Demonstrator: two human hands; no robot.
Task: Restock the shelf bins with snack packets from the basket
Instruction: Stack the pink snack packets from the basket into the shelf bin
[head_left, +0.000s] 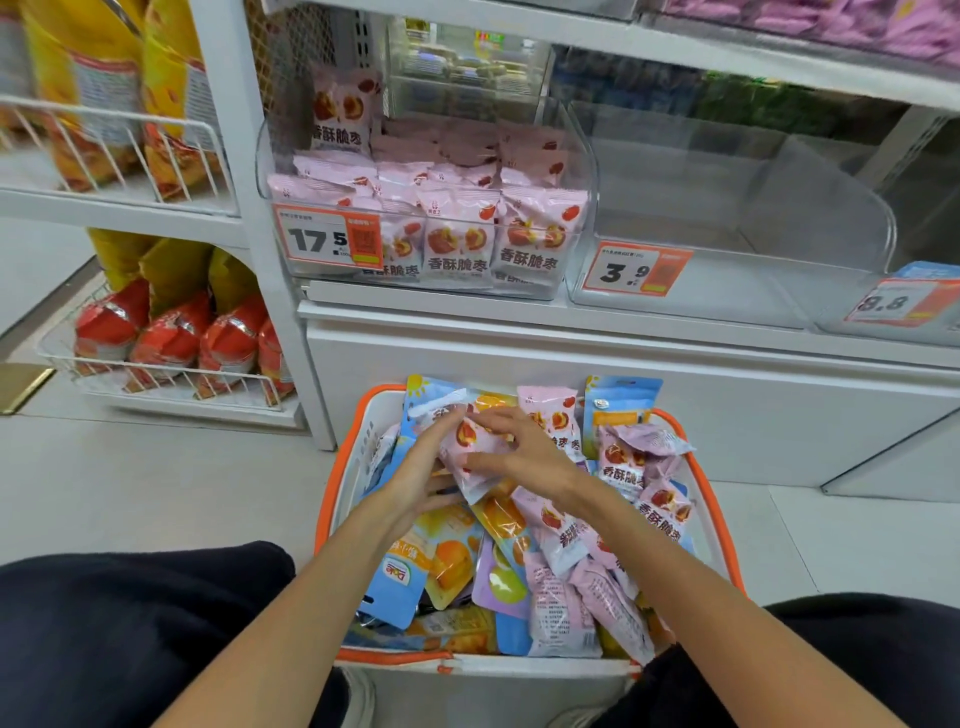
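Dark trouser knees (130, 623) frame the bottom of the view, and between them sits a white plastic basket with an orange rim (326, 499), packed with snack packets. Nearest the person, below the grip, lie a blue pouch showing orange fruit (410, 577), a lilac pouch with green fruit (501, 582) and pale pink packets turned back side up (558, 613).

Over the middle of the basket both hands meet on one pale pink plastic packet printed with red fruit (470, 447). The left hand (421, 478) holds its left edge, fingers curled up against it; the right hand (524, 452) lies over its right side, thumb beneath and fingers bent on top. The packet is tilted and lifted slightly above the pile.

Right of the grip, more pink packets of the same kind (631, 467) are heaped against the basket wall; just beyond the grip stand blue pouches (621, 405) along the far side.

Above and beyond the hands, on the white shelf (519, 317), a clear plastic bin (584, 171) holds rows of matching pink packets (457, 244) behind an orange price tag reading 17.5 (327, 239). To its right a second clear bin (831, 208), tagged 3.9 (636, 270), shows no packets. Far left of the grip, white wire racks (156, 379) hold red and yellow bags.
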